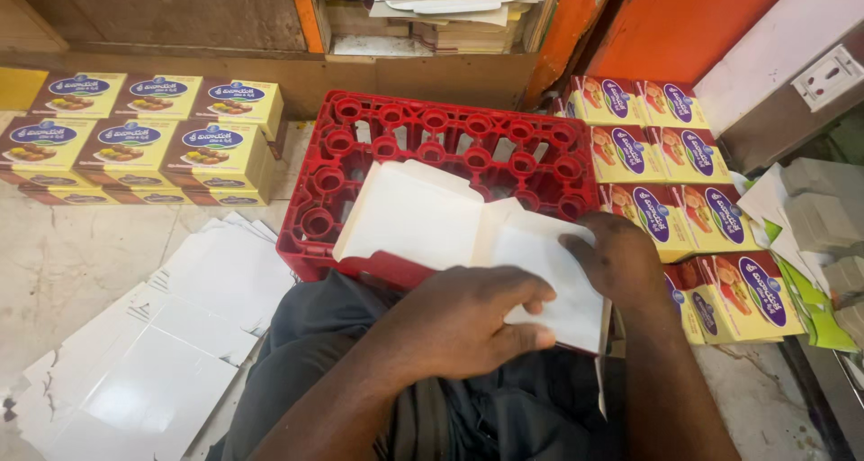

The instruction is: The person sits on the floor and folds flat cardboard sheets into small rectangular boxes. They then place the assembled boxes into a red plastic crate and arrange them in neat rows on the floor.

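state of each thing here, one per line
white carton blank: unfolded, lying on the crate
red crate: upside down
left hand: pressing on the blank
right hand: pressing on the blank
printed boxes: closed, stacked
flat white blanks: lying loose on the floor

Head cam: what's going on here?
A person sits at an upturned red crate, both hands on a flat white carton blank lying across it. The left hand presses its fingers on the right-hand panel; the right hand holds that panel's far edge. Finished printed boxes are stacked left and right, and more flat white blanks lie on the floor.
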